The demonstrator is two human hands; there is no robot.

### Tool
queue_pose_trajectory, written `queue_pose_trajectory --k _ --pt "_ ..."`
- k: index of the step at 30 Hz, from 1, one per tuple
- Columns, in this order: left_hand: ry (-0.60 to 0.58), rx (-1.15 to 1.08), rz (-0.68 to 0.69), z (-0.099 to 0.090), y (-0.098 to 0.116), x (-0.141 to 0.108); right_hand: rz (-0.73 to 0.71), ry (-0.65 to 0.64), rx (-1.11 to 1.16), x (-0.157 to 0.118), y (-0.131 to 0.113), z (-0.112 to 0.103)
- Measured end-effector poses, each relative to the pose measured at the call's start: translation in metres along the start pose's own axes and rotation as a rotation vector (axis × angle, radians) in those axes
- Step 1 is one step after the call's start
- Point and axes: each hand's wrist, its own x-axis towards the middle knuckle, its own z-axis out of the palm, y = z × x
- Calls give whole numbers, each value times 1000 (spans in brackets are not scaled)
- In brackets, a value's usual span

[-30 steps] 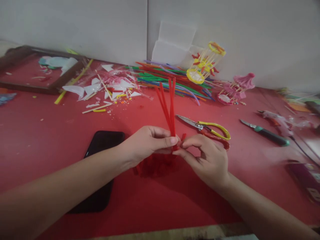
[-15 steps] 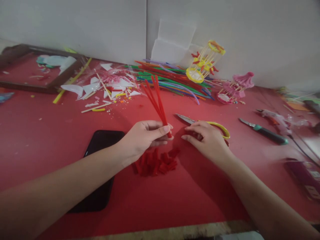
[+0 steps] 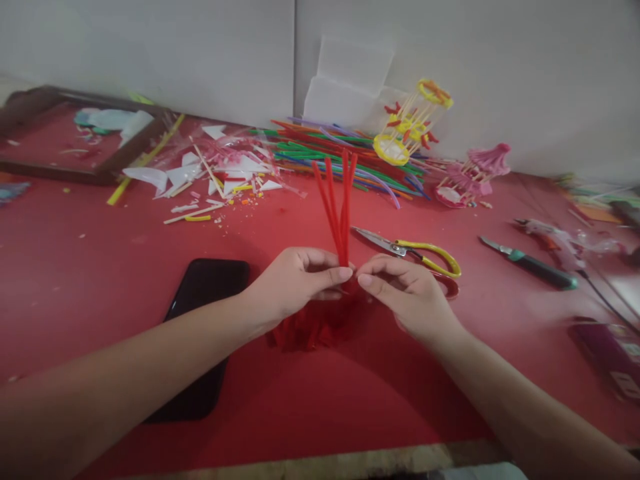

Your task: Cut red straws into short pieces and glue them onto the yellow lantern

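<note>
Several long red pipe cleaners (image 3: 344, 213) stand upright and fan out at the top, pinched near their lower ends by my left hand (image 3: 300, 280). My right hand (image 3: 405, 287) is closed beside them, thumb and forefinger together close to the left fingertips; what it pinches, if anything, is too small to make out. Below my left hand a pile of short red pieces (image 3: 305, 332) lies on the red table (image 3: 320, 407). Scissors with yellow handles (image 3: 440, 252) lie just behind my right hand.
A black phone (image 3: 207, 287) lies under my left forearm. Behind are coloured pipe cleaners (image 3: 300, 150), white scraps (image 3: 185, 175), a dark frame (image 3: 60, 175), and yellow (image 3: 393, 151) and pink (image 3: 487, 160) stick models. A green-handled knife (image 3: 543, 268), glue gun (image 3: 550, 237) and purple object (image 3: 600, 347) are at right.
My left hand has brought the red pipe cleaners rightward and turned them more upright. My right hand has moved left, away from the scissors, and its fingertips have closed near the left thumb.
</note>
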Motion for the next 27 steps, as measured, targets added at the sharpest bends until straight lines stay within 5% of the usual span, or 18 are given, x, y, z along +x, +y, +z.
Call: queue_pose_trajectory --k 11,22,27 --pt "3 53 -83 4 6 -4 -299 122 -259 -6 -7 6" --pt "-45 -71 -179 2 6 -4 -400 208 -280 -10 -2 10" --pt "-69 -82 -180 3 8 -4 -638 189 -571 -13 -9 7"
